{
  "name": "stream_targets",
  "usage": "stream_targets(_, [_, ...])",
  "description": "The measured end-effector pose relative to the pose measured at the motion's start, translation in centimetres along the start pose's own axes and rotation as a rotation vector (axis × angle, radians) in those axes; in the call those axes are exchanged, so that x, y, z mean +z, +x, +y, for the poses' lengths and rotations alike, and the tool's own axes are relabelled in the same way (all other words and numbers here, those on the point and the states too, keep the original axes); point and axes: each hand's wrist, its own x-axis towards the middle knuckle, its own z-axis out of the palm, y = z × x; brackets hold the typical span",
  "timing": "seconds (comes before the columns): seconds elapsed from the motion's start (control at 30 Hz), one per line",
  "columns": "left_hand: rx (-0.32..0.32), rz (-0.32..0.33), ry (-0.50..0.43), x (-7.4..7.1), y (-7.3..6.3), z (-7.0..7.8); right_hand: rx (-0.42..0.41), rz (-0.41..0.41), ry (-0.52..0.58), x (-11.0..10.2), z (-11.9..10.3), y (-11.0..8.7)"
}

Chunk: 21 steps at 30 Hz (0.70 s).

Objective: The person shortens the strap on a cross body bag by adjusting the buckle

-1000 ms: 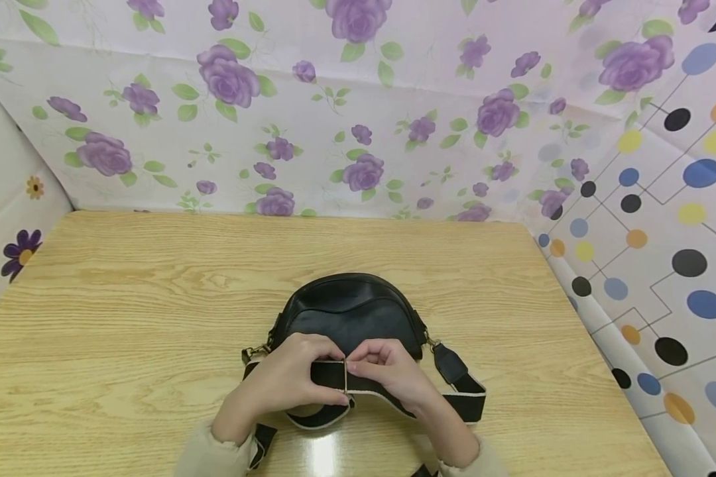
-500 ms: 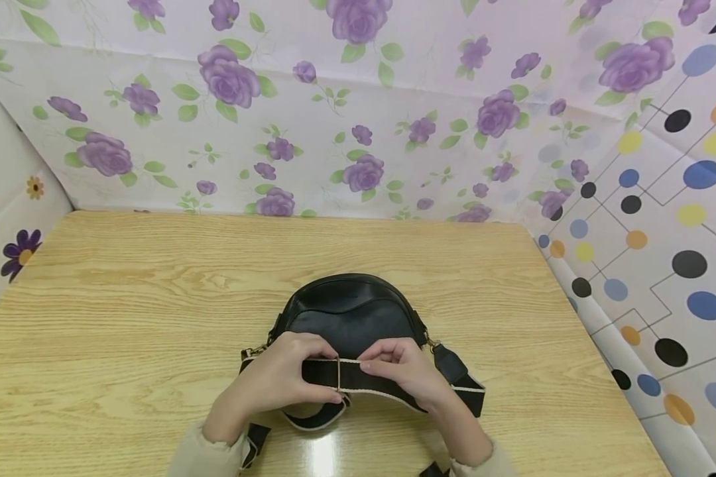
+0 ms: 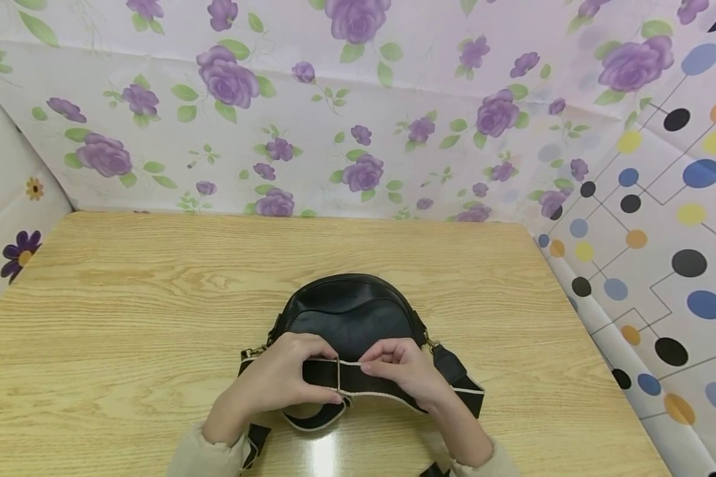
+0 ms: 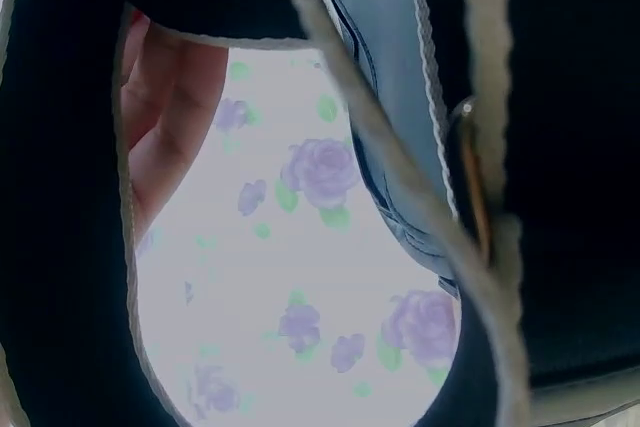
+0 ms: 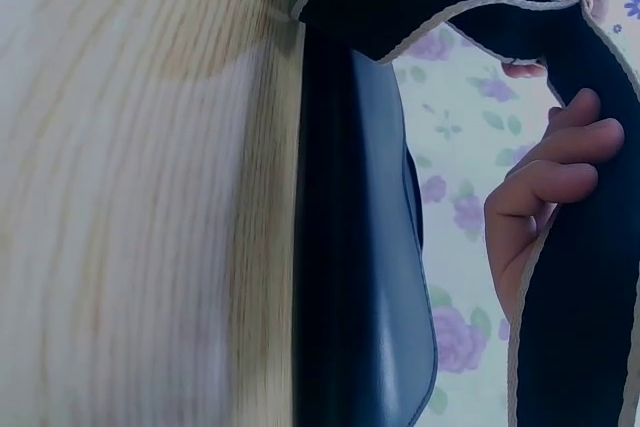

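Note:
A black half-moon shoulder bag (image 3: 358, 324) lies on the table, its wide black strap (image 3: 370, 381) edged in white. Across the front of the bag, my left hand (image 3: 274, 377) grips the strap's thin metal slider buckle (image 3: 338, 374) between thumb and forefinger, at top and bottom. To the right, my right hand (image 3: 408, 374) pinches the strap's upper edge, a short way from the buckle. The right wrist view shows its curled fingers (image 5: 560, 167) behind the raised strap. Below the buckle hangs a strap loop (image 3: 316, 421).
Brass clips (image 3: 432, 344) join the strap to the bag's ends. The wooden table (image 3: 155, 318) meets a flower-print cloth (image 3: 310, 119) at the back and a dotted cloth (image 3: 662, 265) at the right. Dark straps show by both sleeves.
My left hand and the buckle have shifted slightly left, while my right hand has slid right along the strap, widening the gap. Over the last half second almost nothing moves.

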Motion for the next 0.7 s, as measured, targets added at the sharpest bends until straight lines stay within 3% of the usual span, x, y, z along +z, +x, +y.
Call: stream_targets(0.7, [0.006, -0.01, -0.003, 0.29, 0.27, 0.31, -0.012, -0.006, 0.052, 0.95, 0.0, 0.54])
